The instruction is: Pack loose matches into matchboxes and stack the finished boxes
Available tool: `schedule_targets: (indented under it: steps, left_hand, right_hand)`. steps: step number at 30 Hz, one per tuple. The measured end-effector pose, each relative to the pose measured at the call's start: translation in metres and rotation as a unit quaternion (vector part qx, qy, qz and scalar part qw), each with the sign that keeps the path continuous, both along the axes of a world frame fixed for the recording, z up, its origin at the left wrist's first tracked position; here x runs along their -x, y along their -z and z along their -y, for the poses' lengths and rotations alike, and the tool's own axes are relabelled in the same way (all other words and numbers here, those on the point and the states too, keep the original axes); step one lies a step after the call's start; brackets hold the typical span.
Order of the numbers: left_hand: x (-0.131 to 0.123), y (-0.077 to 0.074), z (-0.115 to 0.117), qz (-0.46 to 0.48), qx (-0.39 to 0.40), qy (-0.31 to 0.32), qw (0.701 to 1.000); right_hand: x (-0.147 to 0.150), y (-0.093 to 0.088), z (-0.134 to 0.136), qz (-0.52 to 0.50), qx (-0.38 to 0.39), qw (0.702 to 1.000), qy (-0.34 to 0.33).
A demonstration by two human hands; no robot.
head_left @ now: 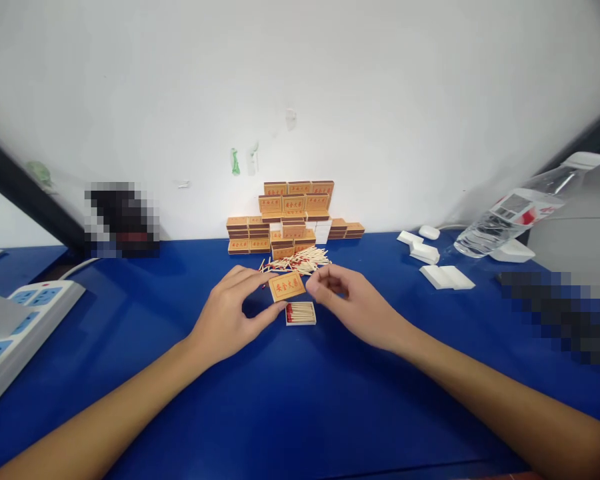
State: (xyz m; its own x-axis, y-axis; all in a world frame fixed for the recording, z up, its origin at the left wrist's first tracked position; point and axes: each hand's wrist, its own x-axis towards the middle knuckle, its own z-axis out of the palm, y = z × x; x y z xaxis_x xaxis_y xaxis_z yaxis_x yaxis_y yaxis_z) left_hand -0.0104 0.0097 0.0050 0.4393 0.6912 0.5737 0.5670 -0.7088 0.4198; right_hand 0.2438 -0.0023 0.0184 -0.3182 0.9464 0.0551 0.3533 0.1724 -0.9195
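Between the thumb and fingers of my left hand (225, 310) is a yellow matchbox sleeve (287, 287) with red characters, tilted above the desk. My right hand (357, 307) is beside the sleeve's right edge, its thumb and fingers curled in a pinch; whether they hold anything is hidden. Just below the sleeve, a small white matchbox tray (301, 325) lies on the desk, filled with red-headed matches (304, 313) whose heads point left. Behind both hands spreads a loose pile of matches (307, 260).
Stacked matchboxes (285, 203) stand against the white wall. White paper trays (447, 277) and a tilted plastic bottle (520, 207) are at right. A power strip (40, 333) lies at left on the blue desk (290, 413). Dark blurred objects sit at both sides.
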Motion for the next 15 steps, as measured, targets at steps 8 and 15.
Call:
schedule_targets:
  steps: [8,15]
  left_hand:
    - [0.012,0.003,-0.019,-0.042,0.108,-0.016,0.993]
    - [0.013,0.003,-0.023,-0.063,0.138,-0.007,0.988]
  right_hand:
    - [-0.026,0.012,-0.006,0.189,-0.14,0.963,-0.135]
    - [-0.048,0.007,-0.028,0.139,-0.077,0.981,-0.111]
